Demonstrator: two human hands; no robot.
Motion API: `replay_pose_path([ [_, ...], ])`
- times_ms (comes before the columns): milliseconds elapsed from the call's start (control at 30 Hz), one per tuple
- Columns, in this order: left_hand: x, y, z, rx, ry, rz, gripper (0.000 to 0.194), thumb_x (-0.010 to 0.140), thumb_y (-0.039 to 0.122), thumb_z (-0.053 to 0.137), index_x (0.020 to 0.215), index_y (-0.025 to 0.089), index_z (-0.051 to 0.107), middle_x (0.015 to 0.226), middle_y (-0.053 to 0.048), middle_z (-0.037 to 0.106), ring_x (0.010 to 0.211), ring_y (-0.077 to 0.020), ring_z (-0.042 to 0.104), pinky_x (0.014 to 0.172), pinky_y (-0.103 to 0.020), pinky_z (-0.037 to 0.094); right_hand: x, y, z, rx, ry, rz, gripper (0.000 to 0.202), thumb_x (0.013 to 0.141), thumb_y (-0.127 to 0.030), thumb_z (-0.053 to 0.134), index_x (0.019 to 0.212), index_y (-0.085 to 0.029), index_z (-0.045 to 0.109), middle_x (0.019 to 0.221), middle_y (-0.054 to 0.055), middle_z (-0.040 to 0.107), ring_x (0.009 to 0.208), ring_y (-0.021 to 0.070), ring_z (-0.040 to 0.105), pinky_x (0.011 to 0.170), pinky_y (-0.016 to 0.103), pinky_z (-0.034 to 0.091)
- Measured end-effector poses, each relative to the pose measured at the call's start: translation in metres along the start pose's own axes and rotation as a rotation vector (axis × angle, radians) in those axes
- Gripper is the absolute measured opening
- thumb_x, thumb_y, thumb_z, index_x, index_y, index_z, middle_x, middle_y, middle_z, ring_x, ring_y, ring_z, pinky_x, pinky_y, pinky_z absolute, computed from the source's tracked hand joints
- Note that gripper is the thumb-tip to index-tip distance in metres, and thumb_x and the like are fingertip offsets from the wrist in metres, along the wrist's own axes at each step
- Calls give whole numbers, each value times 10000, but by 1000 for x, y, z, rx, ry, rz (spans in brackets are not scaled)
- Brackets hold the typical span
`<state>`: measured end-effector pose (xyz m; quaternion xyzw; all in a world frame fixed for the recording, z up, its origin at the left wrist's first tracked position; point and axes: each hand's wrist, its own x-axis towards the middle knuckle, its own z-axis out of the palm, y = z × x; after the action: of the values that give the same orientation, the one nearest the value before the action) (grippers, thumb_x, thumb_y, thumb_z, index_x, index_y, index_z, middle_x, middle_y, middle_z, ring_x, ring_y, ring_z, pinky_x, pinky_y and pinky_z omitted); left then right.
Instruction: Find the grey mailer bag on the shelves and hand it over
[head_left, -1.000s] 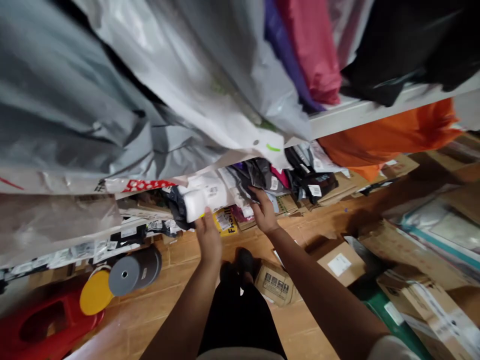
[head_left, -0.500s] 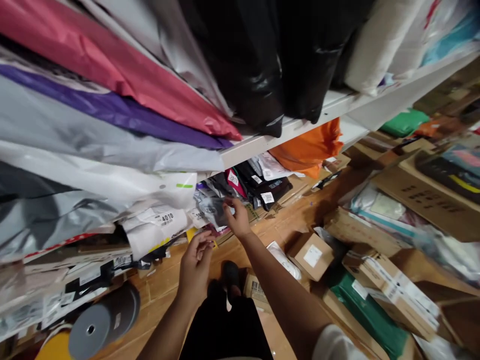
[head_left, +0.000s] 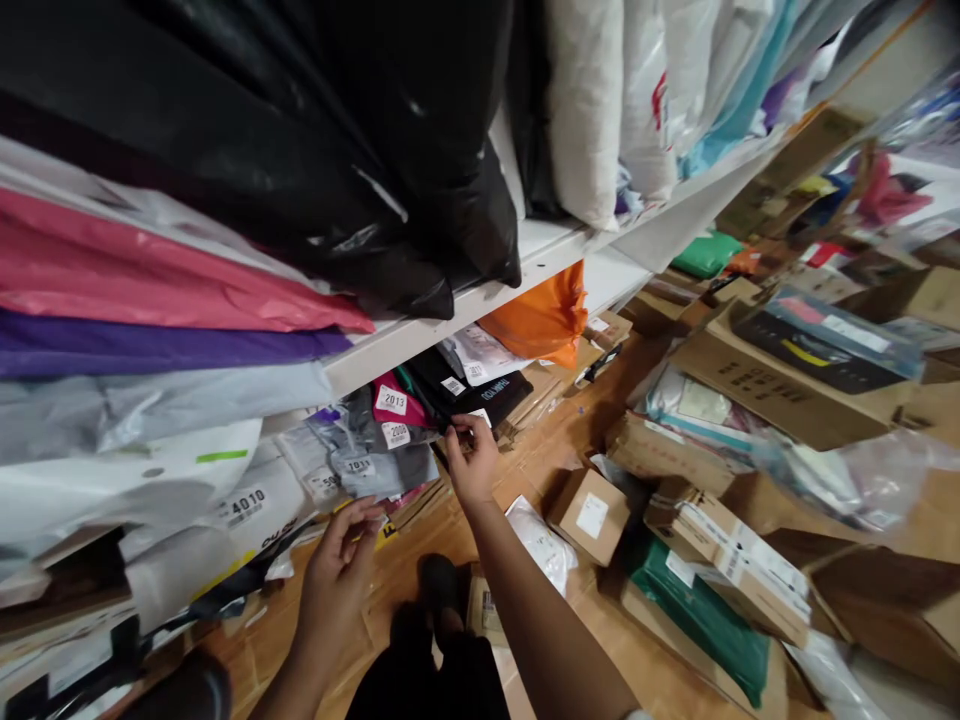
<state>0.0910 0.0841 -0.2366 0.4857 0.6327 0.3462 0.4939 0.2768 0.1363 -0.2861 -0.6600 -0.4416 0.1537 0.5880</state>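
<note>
Head view: white parcel 4010 point(head_left: 259, 492) is laid below the upper shelf point(head_left: 555, 258) front edge. Left hand point(head_left: 339, 560) is loosely curled, nothing gripped. Grey parcel 1011 point(head_left: 397, 466) and pink parcel 2013 point(head_left: 391, 399) are bunched next, labels outward, presumably for reading; contents hidden. Right hand point(head_left: 472, 465) is bent at black bag point(head_left: 495, 395) near edge; pinch can't be told. Far right, dark pack point(head_left: 795, 338) is carried by brown carton point(head_left: 780, 405); depth inside unclear.

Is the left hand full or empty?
It looks empty: the left hand is loosely curled, and nothing shows between its fingers.
</note>
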Motion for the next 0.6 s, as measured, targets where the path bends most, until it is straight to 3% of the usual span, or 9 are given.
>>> replay_pose_path([
  [100,4,-3,-3,37,23,-5,434,673,521,653,980,215,636,992,-70,717,965,-254,668,872,-389,539,14,12,-8,-55,18,-11,309,827,-285,499,1096,-178,606,1089,123,641,1033,251,571,909,430,479],
  [167,10,-4,-5,66,43,-1,476,639,545,671,984,219,643,999,-72,721,959,-264,672,837,-383,556,17,21,-8,-142,-106,-10,374,824,-278,517,1175,-182,603,1223,132,614,1163,275,523,1012,475,424],
  [267,21,-5,-6,128,23,11,512,624,570,686,1003,228,652,1052,-76,715,990,-270,665,831,-372,561,11,32,-4,-246,-322,1,390,773,-225,590,1155,-178,648,1254,140,620,1203,302,517,1050,494,410],
  [333,26,-5,-4,145,18,37,514,628,586,679,995,227,653,1080,-80,707,1024,-274,653,841,-370,558,4,36,-1,-244,-372,-4,432,711,-169,641,1143,-156,662,1244,150,632,1196,311,534,1055,479,420],
  [400,29,-4,-1,149,21,60,509,641,592,663,992,223,648,1098,-85,698,1045,-275,644,834,-364,561,0,37,2,-241,-381,4,452,704,-171,662,1155,-138,655,1255,155,626,1201,315,535,1057,467,425],
  [467,31,-4,1,165,1,81,497,653,586,654,993,224,648,1107,-85,695,1037,-271,645,812,-353,568,3,35,1,-238,-358,28,336,767,-238,635,1087,-146,682,1164,147,674,1124,307,587,1002,459,476],
  [533,32,-1,3,220,-34,113,471,667,570,650,1001,237,657,1104,-73,699,988,-259,659,783,-341,574,16,33,-1,-238,-286,66,295,854,-286,534,1076,-150,672,1083,145,693,1038,287,624,932,451,519],
  [600,33,3,6,283,-50,173,423,693,549,639,995,256,672,1080,-57,709,944,-249,666,761,-332,574,38,30,-4,-250,-171,88,373,884,-289,470,1198,-132,596,1180,165,641,1107,290,584,966,476,489],
])
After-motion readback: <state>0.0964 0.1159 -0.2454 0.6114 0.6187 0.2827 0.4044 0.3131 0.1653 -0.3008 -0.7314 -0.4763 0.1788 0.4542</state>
